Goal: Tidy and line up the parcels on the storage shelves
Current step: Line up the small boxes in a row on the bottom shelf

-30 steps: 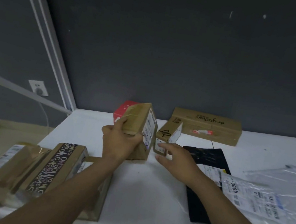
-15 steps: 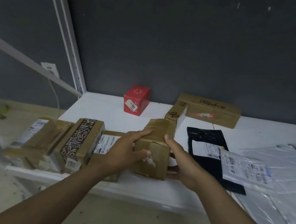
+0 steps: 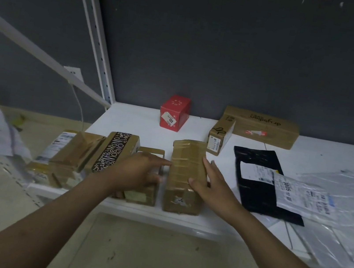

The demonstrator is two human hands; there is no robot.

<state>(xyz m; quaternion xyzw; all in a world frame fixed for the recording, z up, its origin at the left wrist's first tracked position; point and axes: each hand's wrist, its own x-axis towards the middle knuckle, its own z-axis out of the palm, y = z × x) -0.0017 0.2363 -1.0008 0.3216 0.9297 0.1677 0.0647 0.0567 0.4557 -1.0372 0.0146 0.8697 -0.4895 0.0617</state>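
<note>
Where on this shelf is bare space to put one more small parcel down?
Bare shelf lies between the red box and the patterned-tape box in front of it. Another patch sits between the red box and the small cardboard box. The front left is crowded; the black mailer and grey poly mailers cover the right.

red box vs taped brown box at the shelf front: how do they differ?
Colour: red box is red with a white sticker; brown box is tape-wrapped cardboard. Place: red box sits at the back by the wall, brown box at the front edge. Contact: red box is untouched; left hand and right hand touch the brown box's sides. Both rest on the white shelf.
</note>
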